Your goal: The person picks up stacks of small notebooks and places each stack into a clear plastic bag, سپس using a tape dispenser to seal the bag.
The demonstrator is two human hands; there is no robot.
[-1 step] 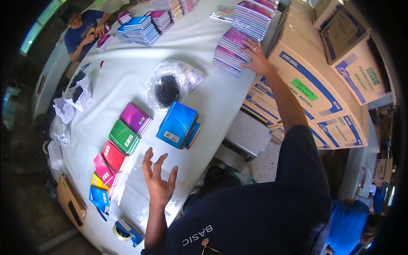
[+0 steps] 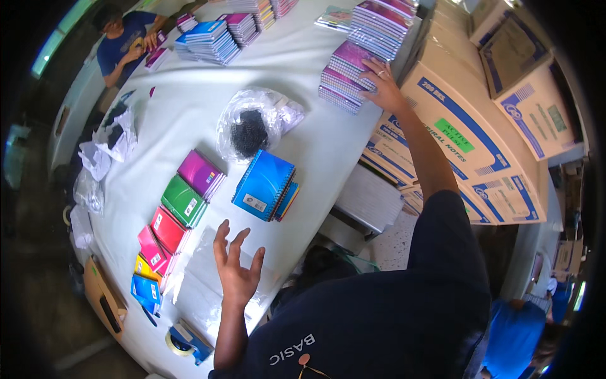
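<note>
- Left hand [image 2: 238, 276]: fingers spread, nothing held, in front of the blue pile [image 2: 263, 182].
- Beyond it, purple books [image 2: 344, 71] touched by right hand [image 2: 384, 85], fingers bent, perhaps for steadying; grip unclear.

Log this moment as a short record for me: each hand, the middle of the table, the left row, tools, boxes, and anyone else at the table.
Left hand: open, nothing held, by clear plastic sheeting
Right hand: touching stacked purple notebooks; grip unclear
Middle: blue spiral notebook atop others, near a clear plastic bag with dark contents
Left row, far to near: purple, green, red, pink, yellow, blue notebooks
Tools: blue tape dispenser, near edge
Boxes: cardboard boxes, right of the table
Others: person at far left, handling something purple
</note>
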